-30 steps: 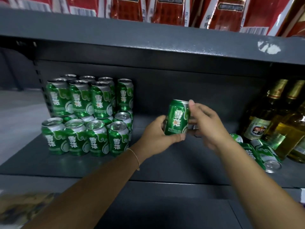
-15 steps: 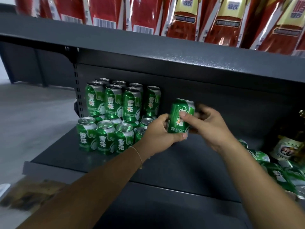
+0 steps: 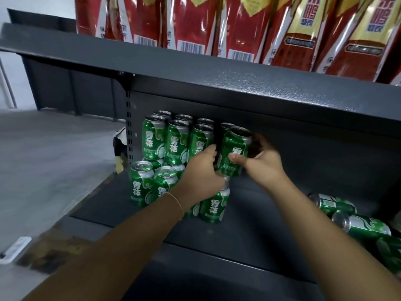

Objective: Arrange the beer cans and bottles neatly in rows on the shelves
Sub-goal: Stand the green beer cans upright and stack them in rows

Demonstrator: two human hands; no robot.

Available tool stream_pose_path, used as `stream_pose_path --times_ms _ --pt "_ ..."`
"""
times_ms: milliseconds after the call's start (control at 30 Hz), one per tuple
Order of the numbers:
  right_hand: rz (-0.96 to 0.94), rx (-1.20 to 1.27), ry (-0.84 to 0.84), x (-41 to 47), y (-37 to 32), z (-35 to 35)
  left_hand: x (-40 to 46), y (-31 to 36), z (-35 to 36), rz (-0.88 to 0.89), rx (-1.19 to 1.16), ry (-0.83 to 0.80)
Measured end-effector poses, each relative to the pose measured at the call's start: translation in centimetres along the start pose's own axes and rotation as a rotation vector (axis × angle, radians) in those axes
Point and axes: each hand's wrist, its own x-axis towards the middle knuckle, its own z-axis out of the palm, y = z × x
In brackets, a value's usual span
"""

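Both hands have carried the held can (image 3: 234, 154) left from mid-shelf to the right end of the stack's upper tier, so placement looks nearly done. Right hand (image 3: 263, 162) grips it, thumb across the front label, fingers curled behind. Left hand (image 3: 200, 170) sits at the can's left side with fingers curled round its edge; how much load it takes is unclear. Can is upright with a slight tilt, bottom just above a lower-tier can (image 3: 214, 206); contact not confirmed. Judgement: next is seating it square on the lower lids and releasing; a tilted set-down could tip the tier. Upper tier (image 3: 173, 142): about seven can tops visible besides the held one, rear ones partly hidden. Lower tier: three cans clearly visible at the front, more hidden behind the left arm. Loose cans (image 3: 355, 222) lying on their sides at the right of the grey shelf (image 3: 260, 216): three visible, still to stack. Red packets (image 3: 195, 25) on the shelf above. No bottles visible.
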Motion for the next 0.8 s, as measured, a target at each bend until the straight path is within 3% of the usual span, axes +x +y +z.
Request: stream_pose_path --times_ms 233,800 --pt "0.011 -0.072 -0.021 1.6 0.9 1.6 0.4 -1.8 -1.7 -0.061 -0.095 -0.062" --pt "0.044 -0.218 -0.078 2.4 1.8 2.4 1.4 -3.1 -0.5 -0.058 -0.02 -0.168"
